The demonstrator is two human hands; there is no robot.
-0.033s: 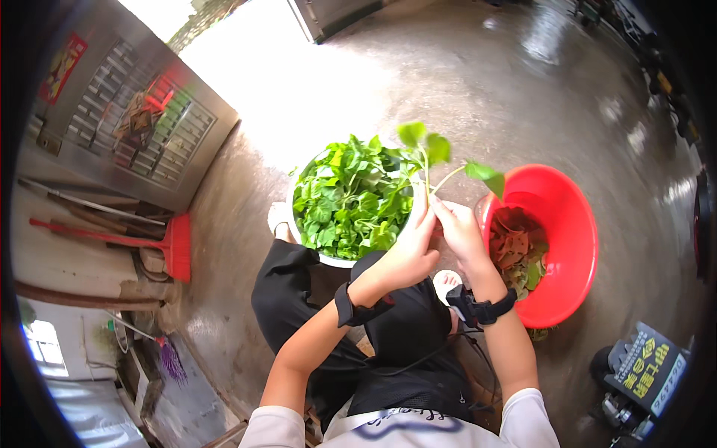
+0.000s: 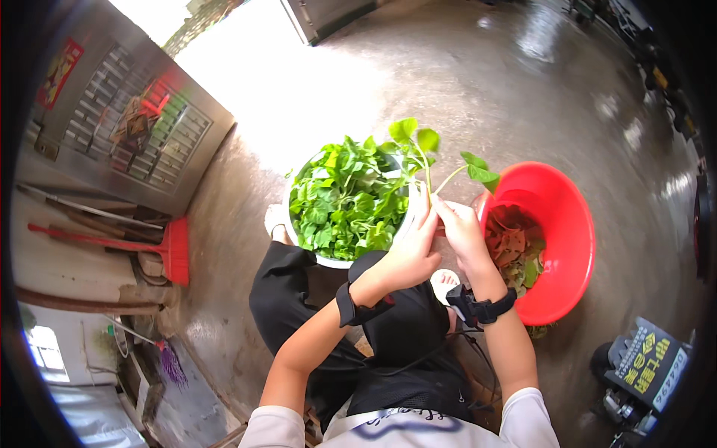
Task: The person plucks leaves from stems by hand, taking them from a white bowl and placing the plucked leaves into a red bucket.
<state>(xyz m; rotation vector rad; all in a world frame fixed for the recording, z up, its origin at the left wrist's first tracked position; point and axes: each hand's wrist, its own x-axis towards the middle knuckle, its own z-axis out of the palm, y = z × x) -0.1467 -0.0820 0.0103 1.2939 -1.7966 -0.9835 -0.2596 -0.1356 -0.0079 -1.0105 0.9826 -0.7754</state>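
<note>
In front of me, my left hand [image 2: 415,252] and my right hand [image 2: 463,233] meet over my right knee. Both have their fingers closed around leafy green stems [image 2: 428,173], whose leaves stick up and out to the right above the fingertips. A round, pale-rimmed basin [image 2: 334,263] stands to the left, heaped with leafy greens [image 2: 347,201]. My left hand is by its right edge. Close to my right hand is a red plastic bucket [image 2: 565,250], tilted in view, with brownish and green leaf scraps [image 2: 514,250] inside.
A red broom [image 2: 174,250] and long handles lean along the left wall, near a metal door [image 2: 149,119]. A purple mop head [image 2: 172,364] hangs lower left. At lower right stands a machine with a printed panel [image 2: 648,366]. Cables run beside my right leg.
The stems' upper leaves have shifted slightly left, and the right-hand leaf has turned a little. The whole view has moved slightly; both hands keep the same hold.
</note>
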